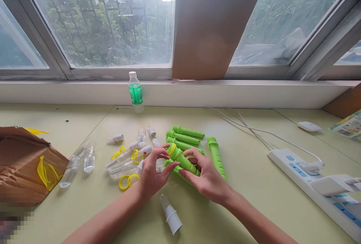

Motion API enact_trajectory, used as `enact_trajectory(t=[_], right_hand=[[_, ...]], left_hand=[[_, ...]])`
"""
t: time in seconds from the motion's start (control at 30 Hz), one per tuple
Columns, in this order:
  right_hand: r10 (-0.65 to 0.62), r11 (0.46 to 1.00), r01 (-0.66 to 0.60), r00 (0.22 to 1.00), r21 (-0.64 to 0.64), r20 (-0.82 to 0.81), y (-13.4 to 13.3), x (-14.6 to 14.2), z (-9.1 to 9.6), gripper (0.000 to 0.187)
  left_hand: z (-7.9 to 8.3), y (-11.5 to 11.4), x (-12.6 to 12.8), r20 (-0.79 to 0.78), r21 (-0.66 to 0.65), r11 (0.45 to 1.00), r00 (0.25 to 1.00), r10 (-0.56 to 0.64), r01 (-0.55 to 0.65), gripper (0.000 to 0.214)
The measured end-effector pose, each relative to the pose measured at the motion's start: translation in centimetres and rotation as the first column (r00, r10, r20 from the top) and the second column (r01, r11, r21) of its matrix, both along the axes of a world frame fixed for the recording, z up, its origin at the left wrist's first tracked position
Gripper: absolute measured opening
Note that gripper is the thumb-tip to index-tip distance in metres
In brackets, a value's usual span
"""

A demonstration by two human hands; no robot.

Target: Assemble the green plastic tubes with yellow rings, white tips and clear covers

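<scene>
Your left hand (153,174) and right hand (208,178) are together over the pale green tabletop (239,221), both holding one green threaded handle (186,161). The handle lies tilted, its threaded end to the far left and its body running to the near right. Your left thumb and forefinger are set narrowly about the threaded end, where a yellow ring (172,149) sits around it. Your right hand is curled on the body, with the thumb on the near side and the fingers on the far side.

A second green handle (177,169) lies just under the one you hold, partly hidden by your hands. Beyond them, three green handles (188,131) lie roughly side by side, and a single green handle (216,157) lies to the right of your right hand.

Left of your left hand you have a loose group of clear ribbed tubes (121,169), white-based clear inserts (115,138) and loose yellow rings (123,182). Nearer to you, between your forearms, a white holder with a clear tip (172,217) lies on its side.

At the far left-centre stands a bottle with a green label (135,94). A cardboard box (22,161) is at your left, and a white power strip (299,172) with plugs runs along your right.
</scene>
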State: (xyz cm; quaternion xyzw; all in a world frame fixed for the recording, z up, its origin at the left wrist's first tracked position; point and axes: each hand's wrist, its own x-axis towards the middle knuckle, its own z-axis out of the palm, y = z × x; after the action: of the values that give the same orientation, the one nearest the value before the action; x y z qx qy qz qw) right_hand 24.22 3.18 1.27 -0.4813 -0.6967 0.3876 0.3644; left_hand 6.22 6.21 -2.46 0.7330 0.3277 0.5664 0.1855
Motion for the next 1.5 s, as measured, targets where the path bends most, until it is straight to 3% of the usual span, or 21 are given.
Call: enact_trajectory(t=[0.13,0.27,0.37,0.5,0.63,0.7,0.93,1.2,1.5], right_hand=[[0.001,0.997,-0.007,0.997,-0.075,-0.077,0.1,0.0,0.3,0.015],[0.033,0.985,-0.058,0.988,-0.164,-0.154,0.2,0.4,0.7,0.016],[0.075,0.985,-0.094,0.988,-0.142,-0.135,0.3,0.7,0.9,0.017],[0.115,0.992,-0.115,0.993,-0.051,0.011,0.4,1.0,1.2,0.024],[0.038,0.988,-0.063,0.984,0.144,0.172,0.4,0.9,0.9,0.018],[-0.002,0.983,-0.037,0.978,0.182,0.207,0.3,0.9,0.5,0.014],[-0.031,0.984,-0.002,0.983,0.179,0.181,0.4,0.9,-0.2,0.012],[0.031,0.976,-0.072,0.979,0.203,0.2,0.6,1.1,0.1,0.02],[0.026,0.977,-0.062,0.984,0.202,0.177,0.5,0.9,0.0,0.015]], left_hand=[[0.1,0.1,0.0,0.01,-0.003,0.996,0.996,-0.086,0.086,0.034],[0.0,0.2,-0.1,-0.048,0.077,0.997,0.999,-0.003,0.007,0.022],[-0.1,0.1,-0.1,-0.082,0.141,0.989,0.995,0.057,-0.046,0.019],[0.0,-0.1,0.0,-0.093,0.16,0.986,0.993,0.066,-0.05,0.019],[0.0,-0.3,0.1,-0.072,0.137,0.99,0.996,0.049,-0.039,0.022],[-0.1,-0.3,0.2,-0.051,0.122,0.992,0.998,0.042,-0.036,0.023],[-0.4,0.1,0.2,-0.031,0.098,0.995,1.0,-0.001,0.004,0.022],[-0.3,0.0,0.0,-0.069,0.151,0.986,0.994,0.08,-0.069,0.021],[-0.7,0.2,0.2,-0.069,0.135,0.99,0.997,0.042,-0.032,0.026]])
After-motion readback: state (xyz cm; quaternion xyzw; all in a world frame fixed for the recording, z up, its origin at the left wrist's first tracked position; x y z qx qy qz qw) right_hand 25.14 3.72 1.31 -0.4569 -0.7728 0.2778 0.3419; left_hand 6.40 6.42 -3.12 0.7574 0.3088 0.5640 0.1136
